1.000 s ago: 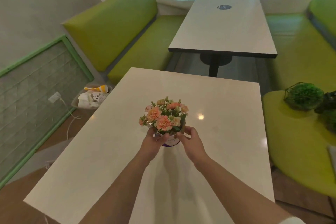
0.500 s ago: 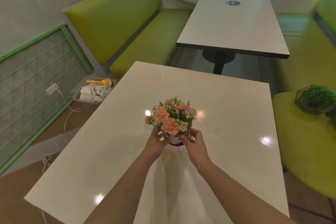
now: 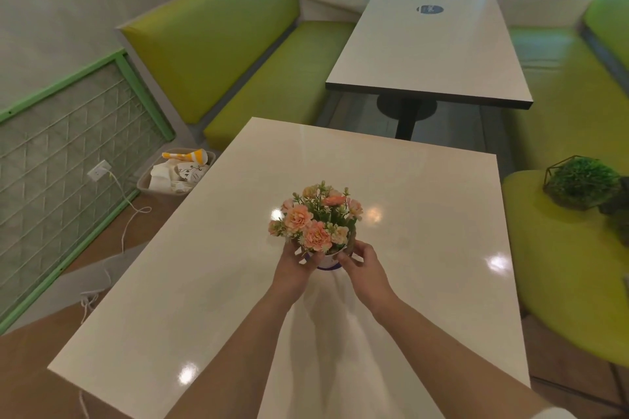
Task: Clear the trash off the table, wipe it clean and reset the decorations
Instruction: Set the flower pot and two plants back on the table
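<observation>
A small white pot with a blue base, filled with peach artificial flowers, stands near the middle of the cream table. My left hand grips the pot's left side and my right hand holds its right side, fingers curled round it. The blooms hide most of the pot. Nothing else lies on this tabletop.
A bin holding paper trash and a yellow-striped cup sits on the floor left of the table. Green plant decorations in a wire frame rest on the green bench at right. A second table stands beyond, between green benches.
The flower pot and both hands stay near the table's middle, still holding it; the view shifted slightly so the scene moved left and the bin came closer in frame.
</observation>
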`<action>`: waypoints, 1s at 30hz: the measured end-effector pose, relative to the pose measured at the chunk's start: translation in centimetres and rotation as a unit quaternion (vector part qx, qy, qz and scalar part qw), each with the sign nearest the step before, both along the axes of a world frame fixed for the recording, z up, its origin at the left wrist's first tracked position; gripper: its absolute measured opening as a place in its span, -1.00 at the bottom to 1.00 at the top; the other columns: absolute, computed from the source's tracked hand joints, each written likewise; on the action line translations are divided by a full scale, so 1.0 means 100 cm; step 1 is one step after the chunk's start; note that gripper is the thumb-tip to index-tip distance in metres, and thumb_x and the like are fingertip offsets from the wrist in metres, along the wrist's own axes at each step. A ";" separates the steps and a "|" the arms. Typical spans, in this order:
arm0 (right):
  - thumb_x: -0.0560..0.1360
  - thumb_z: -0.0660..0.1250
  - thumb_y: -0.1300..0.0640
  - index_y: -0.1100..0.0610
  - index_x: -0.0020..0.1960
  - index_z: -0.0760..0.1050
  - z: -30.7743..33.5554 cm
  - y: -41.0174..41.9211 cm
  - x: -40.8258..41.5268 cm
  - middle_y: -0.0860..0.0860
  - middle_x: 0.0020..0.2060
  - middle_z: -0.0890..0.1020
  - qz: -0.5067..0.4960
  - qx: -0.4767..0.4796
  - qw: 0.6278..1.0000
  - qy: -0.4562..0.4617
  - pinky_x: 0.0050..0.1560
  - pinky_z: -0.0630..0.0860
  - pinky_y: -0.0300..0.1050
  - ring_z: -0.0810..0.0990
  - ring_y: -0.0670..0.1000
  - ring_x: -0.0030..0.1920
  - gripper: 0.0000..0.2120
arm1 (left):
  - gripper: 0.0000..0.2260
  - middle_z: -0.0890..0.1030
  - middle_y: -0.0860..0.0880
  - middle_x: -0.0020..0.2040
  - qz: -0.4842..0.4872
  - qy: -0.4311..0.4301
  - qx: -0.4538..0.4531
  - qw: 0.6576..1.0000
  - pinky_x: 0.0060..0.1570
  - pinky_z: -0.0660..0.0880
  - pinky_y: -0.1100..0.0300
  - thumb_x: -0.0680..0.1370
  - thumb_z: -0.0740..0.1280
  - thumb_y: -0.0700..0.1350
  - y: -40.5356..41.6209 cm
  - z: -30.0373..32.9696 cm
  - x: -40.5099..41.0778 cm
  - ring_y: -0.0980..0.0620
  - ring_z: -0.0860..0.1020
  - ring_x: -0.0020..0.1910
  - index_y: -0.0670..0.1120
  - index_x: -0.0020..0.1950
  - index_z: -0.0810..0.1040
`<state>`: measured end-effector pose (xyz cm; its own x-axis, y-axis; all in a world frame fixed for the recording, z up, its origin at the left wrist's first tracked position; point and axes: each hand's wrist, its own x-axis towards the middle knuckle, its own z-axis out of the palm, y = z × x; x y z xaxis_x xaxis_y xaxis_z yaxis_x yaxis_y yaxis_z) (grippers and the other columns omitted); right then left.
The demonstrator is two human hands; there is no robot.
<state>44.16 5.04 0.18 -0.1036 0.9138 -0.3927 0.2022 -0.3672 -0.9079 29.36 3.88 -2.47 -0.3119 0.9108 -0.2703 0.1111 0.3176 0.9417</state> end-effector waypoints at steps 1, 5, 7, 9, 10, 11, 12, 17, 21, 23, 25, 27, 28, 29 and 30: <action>0.60 0.29 0.13 0.15 0.43 0.29 -0.001 0.000 0.004 0.01 0.35 0.45 0.008 -0.004 1.000 -0.005 0.16 0.42 -0.16 0.49 0.00 0.22 -0.57 | -0.51 0.50 -0.01 0.32 0.010 0.001 -0.004 1.000 -0.01 0.44 0.28 0.53 0.42 -0.12 -0.001 0.001 0.002 -0.02 0.52 0.23 -0.06 0.41 0.34; 0.60 0.28 0.07 0.11 0.44 0.32 0.004 -0.006 0.030 -0.02 0.33 0.46 0.017 -0.017 0.999 -0.028 0.17 0.40 -0.16 0.46 -0.04 0.17 -0.57 | -0.46 0.46 0.01 0.23 0.073 0.006 -0.022 0.997 0.00 0.49 0.29 0.50 0.46 -0.10 -0.009 0.008 0.019 0.00 0.52 0.17 -0.10 0.41 0.34; 0.61 0.27 0.06 0.08 0.40 0.38 0.005 -0.008 0.049 -0.02 0.28 0.49 -0.002 -0.018 0.999 -0.038 0.15 0.40 -0.16 0.47 -0.05 0.16 -0.63 | -0.44 0.43 -0.03 0.19 0.111 0.004 -0.066 0.992 0.10 0.55 0.05 0.44 0.51 -0.02 -0.012 0.006 0.031 -0.05 0.52 0.12 -0.10 0.33 0.33; 0.61 0.26 0.07 0.05 0.34 0.44 0.006 -0.012 0.075 -0.02 0.24 0.53 -0.034 -0.017 0.998 -0.041 0.18 0.44 -0.11 0.50 -0.03 0.17 -0.69 | -0.45 0.44 -0.04 0.14 0.132 0.011 -0.121 0.984 0.13 0.56 -0.07 0.41 0.53 0.03 -0.019 0.006 0.052 -0.09 0.54 0.10 -0.08 0.22 0.30; 0.61 0.26 0.07 0.04 0.32 0.46 0.007 -0.014 0.087 -0.02 0.22 0.54 -0.047 -0.016 0.998 -0.041 0.20 0.46 -0.08 0.51 -0.02 0.16 -0.71 | -0.47 0.46 -0.06 0.13 0.137 0.013 -0.136 0.981 0.13 0.56 -0.08 0.43 0.52 0.04 -0.022 0.004 0.062 -0.12 0.56 0.08 -0.11 0.20 0.30; 0.60 0.25 0.08 0.04 0.29 0.47 0.008 -0.017 0.099 -0.03 0.20 0.55 -0.059 -0.017 0.997 -0.040 0.21 0.47 -0.07 0.52 -0.01 0.16 -0.73 | -0.49 0.50 -0.09 0.12 0.127 0.011 -0.143 0.981 0.13 0.55 -0.08 0.46 0.49 0.04 -0.025 0.003 0.073 -0.13 0.57 0.06 -0.15 0.22 0.33; 0.60 0.25 0.09 0.03 0.27 0.48 0.011 -0.019 0.113 -0.04 0.19 0.55 -0.070 -0.020 0.997 -0.039 0.22 0.47 -0.06 0.52 -0.02 0.15 -0.75 | -0.55 0.54 -0.12 0.11 0.101 0.011 -0.141 0.985 0.14 0.54 -0.07 0.49 0.44 0.03 -0.028 0.004 0.086 -0.12 0.57 0.04 -0.17 0.22 0.37; 0.61 0.22 0.16 0.07 0.25 0.52 0.020 -0.019 0.187 -0.05 0.14 0.56 -0.122 -0.007 0.991 -0.057 0.08 0.40 -0.20 0.49 -0.07 0.13 -0.76 | -0.78 0.58 -0.02 0.07 -0.052 0.020 -0.132 0.990 0.04 0.50 0.13 0.60 0.30 0.02 -0.024 0.022 0.156 0.04 0.56 -0.02 -0.05 0.19 0.48; 0.62 0.22 0.19 0.09 0.18 0.52 0.028 -0.011 0.271 -0.01 0.08 0.57 -0.201 -0.008 0.978 -0.057 -0.08 0.41 -0.21 0.50 -0.08 -0.01 -0.82 | -0.76 0.60 -0.01 0.02 -0.113 0.040 -0.092 0.988 0.10 0.49 0.06 0.60 0.31 -0.02 -0.002 0.034 0.234 0.00 0.59 0.00 -0.10 0.21 0.52; 0.62 0.22 0.18 0.07 0.17 0.51 0.029 -0.006 0.308 0.00 0.09 0.56 -0.230 0.000 0.970 -0.077 -0.05 0.38 -0.19 0.48 -0.06 0.00 -0.83 | -0.76 0.59 -0.01 0.10 -0.144 0.058 -0.088 0.984 0.18 0.51 0.03 0.60 0.29 0.00 0.008 0.041 0.269 -0.01 0.58 0.09 -0.06 0.22 0.51; 0.62 0.22 0.17 0.07 0.17 0.51 0.030 -0.001 0.345 0.00 0.08 0.55 -0.244 0.001 0.965 -0.097 -0.17 0.37 -0.21 0.48 -0.06 -0.04 -0.83 | -0.75 0.57 0.00 0.13 -0.168 0.063 -0.082 0.980 0.21 0.49 0.04 0.61 0.27 0.00 0.017 0.045 0.308 0.00 0.56 0.12 -0.06 0.24 0.50; 0.62 0.23 0.17 0.07 0.17 0.51 0.030 0.005 0.381 0.00 0.04 0.55 -0.255 -0.003 0.961 -0.108 -0.31 0.35 -0.25 0.47 -0.11 -0.17 -0.84 | -0.74 0.58 -0.02 0.16 -0.191 0.063 -0.074 0.977 0.18 0.48 0.09 0.62 0.26 -0.01 0.027 0.046 0.348 0.02 0.55 0.11 -0.08 0.26 0.51; 0.62 0.23 0.16 0.07 0.16 0.52 0.030 0.008 0.396 0.00 0.02 0.56 -0.264 -0.003 0.958 -0.110 -0.32 0.38 -0.25 0.46 -0.14 -0.21 -0.84 | -0.73 0.57 -0.02 0.18 -0.202 0.066 -0.072 0.974 0.15 0.47 0.14 0.62 0.26 -0.01 0.032 0.045 0.365 0.04 0.53 0.11 -0.08 0.28 0.50; 0.62 0.23 0.16 0.07 0.16 0.51 0.028 0.012 0.418 -0.02 -0.02 0.55 -0.277 -0.006 0.954 -0.111 -0.30 0.43 -0.22 0.45 -0.15 -0.24 -0.84 | -0.72 0.56 -0.01 0.19 -0.216 0.074 -0.074 0.971 0.13 0.44 0.18 0.63 0.25 0.00 0.040 0.045 0.391 0.06 0.51 0.11 -0.08 0.29 0.50; 0.63 0.22 0.16 0.06 0.16 0.51 0.028 0.015 0.432 -0.05 -0.08 0.55 -0.288 -0.007 0.951 -0.115 -0.22 0.47 -0.14 0.44 -0.15 -0.26 -0.85 | -0.71 0.55 0.00 0.19 -0.225 0.082 -0.073 0.968 0.10 0.41 0.21 0.63 0.25 0.00 0.047 0.044 0.408 0.07 0.49 0.12 -0.07 0.30 0.50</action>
<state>87.32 6.57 3.00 0.5019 0.7876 -0.3574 0.1569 -0.4893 -0.8579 70.12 8.54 1.98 0.0582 0.9199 -0.3877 0.4145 0.3310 0.8477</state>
